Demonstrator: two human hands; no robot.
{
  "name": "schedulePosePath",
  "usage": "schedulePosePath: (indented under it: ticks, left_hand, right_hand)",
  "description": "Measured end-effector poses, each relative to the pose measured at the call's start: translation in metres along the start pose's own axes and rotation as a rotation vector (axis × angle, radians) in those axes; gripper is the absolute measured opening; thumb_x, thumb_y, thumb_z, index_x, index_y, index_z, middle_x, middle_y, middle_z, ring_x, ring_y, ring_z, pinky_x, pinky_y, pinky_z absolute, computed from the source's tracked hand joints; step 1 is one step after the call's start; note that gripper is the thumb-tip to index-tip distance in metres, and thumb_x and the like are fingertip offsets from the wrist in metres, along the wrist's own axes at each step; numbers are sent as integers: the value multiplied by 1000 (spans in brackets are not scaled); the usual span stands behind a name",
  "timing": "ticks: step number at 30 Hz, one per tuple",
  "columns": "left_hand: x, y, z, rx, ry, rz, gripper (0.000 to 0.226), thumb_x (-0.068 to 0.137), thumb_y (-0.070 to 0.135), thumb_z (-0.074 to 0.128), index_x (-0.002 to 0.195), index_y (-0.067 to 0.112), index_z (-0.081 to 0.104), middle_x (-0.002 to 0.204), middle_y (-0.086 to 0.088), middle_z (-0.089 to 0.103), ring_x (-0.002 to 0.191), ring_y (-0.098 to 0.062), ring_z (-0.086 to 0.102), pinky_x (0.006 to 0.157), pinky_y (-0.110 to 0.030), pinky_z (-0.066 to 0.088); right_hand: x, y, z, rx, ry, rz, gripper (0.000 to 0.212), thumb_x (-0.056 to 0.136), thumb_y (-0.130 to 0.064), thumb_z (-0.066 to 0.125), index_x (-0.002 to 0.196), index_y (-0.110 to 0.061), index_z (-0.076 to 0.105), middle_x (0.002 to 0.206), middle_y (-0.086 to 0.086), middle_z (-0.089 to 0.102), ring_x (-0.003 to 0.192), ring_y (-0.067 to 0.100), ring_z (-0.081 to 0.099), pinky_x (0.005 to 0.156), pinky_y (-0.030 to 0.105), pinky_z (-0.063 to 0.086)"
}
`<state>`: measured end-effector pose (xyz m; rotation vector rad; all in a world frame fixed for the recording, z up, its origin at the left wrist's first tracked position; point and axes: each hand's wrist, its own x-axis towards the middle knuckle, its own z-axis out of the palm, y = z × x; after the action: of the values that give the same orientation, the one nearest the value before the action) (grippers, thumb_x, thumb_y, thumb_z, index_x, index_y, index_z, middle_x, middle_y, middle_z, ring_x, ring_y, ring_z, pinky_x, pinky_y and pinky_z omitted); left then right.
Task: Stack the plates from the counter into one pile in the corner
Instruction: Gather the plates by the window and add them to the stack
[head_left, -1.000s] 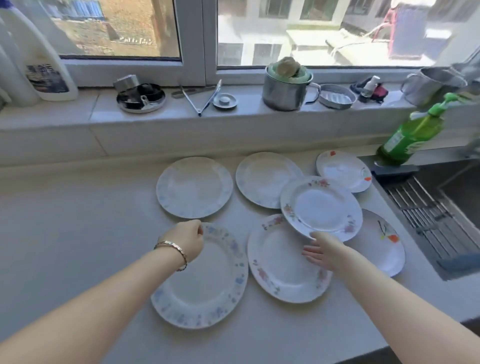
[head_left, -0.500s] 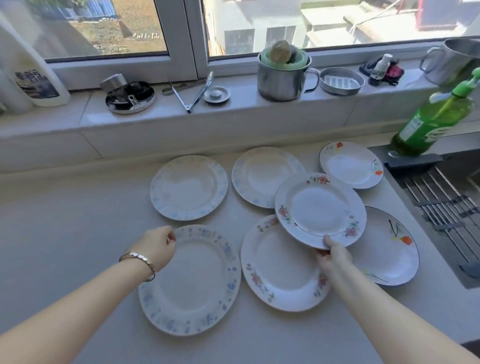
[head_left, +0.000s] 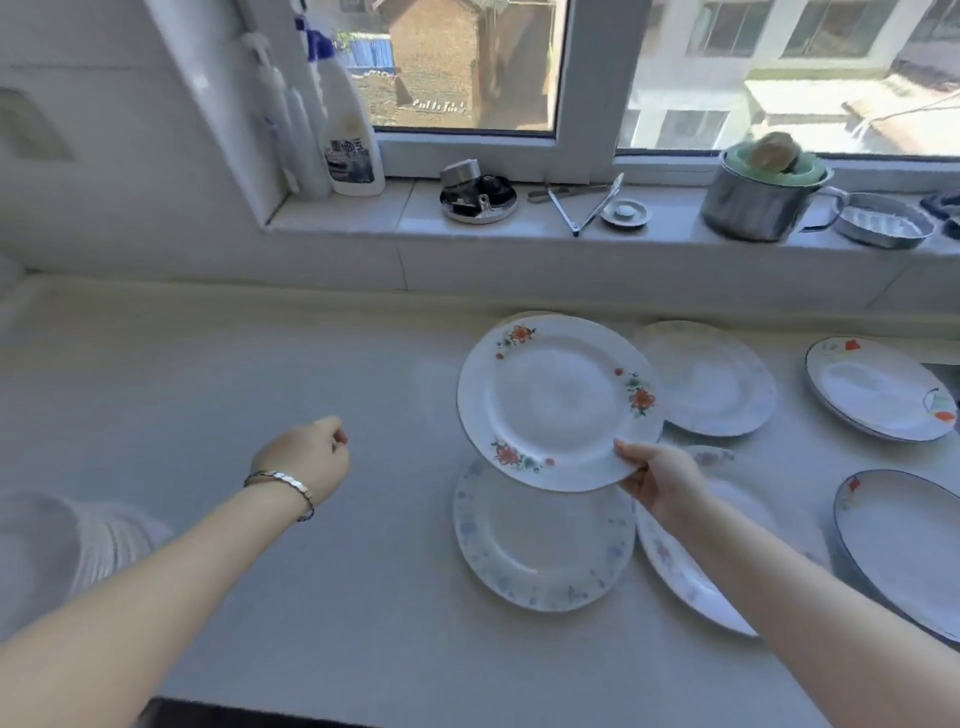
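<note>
My right hand (head_left: 662, 480) grips the near rim of a white plate with red flowers (head_left: 558, 402) and holds it tilted in the air above the counter. Below it lies a blue-patterned plate (head_left: 543, 551). A pink-flowered plate (head_left: 691, 577) lies partly under my right forearm. Further plates lie to the right: a pale one (head_left: 711, 379), one with orange marks (head_left: 878, 395) and a dark-rimmed one (head_left: 904, 545). Another plate is almost hidden behind the lifted one. My left hand (head_left: 306, 457), with a bracelet, hovers over bare counter, fingers curled, holding nothing.
The counter corner (head_left: 62, 312) is at the far left, under the wall. On the windowsill stand a spray bottle (head_left: 345, 119), a round metal lid (head_left: 478, 200), tongs (head_left: 587, 202) and a steel pot (head_left: 758, 200). A white blurred thing (head_left: 57, 551) sits at the left edge.
My right hand has lifted the red-flowered plate off the others and carried it left. The left hand has left the blue-patterned plate and moved left. The view has swung left.
</note>
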<state>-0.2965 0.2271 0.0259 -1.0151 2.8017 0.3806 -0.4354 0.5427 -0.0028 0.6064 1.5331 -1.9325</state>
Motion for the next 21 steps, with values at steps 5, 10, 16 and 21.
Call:
schedulePosePath:
  ticks: [5,10,16,21]
  left_hand:
    - [-18,-125,-41,-8,114,-95,24,89,14,43,104,15,61,105,-15,69,86,-33,60,70,-29,41]
    - [-45,-263,-77,2,163,-254,25,89,15,43,106,16,61,108,-14,68,98,-33,62,74,-30,45]
    - [-78,-376,-88,-32,179,-429,23,89,14,44,104,16,61,110,-10,68,100,-31,62,74,-30,45]
    - [-86,-413,-84,-97,203,-492,24,89,13,43,107,15,59,111,-7,68,100,-30,62,72,-29,41]
  right_hand:
    - [-31,48,127,-196,-184,-7,9,85,4,58,84,-5,62,79,9,69,67,21,66,59,29,57]
    - [-67,105,246,-357,-349,67,8,83,4,60,88,-1,63,78,10,70,67,21,67,52,25,59]
    - [-103,168,354,-551,-506,140,10,83,4,60,92,1,62,86,14,67,75,25,64,61,29,59]
    - [-117,201,401,-704,-518,135,5,82,5,61,86,1,61,81,14,65,70,24,63,53,26,58]
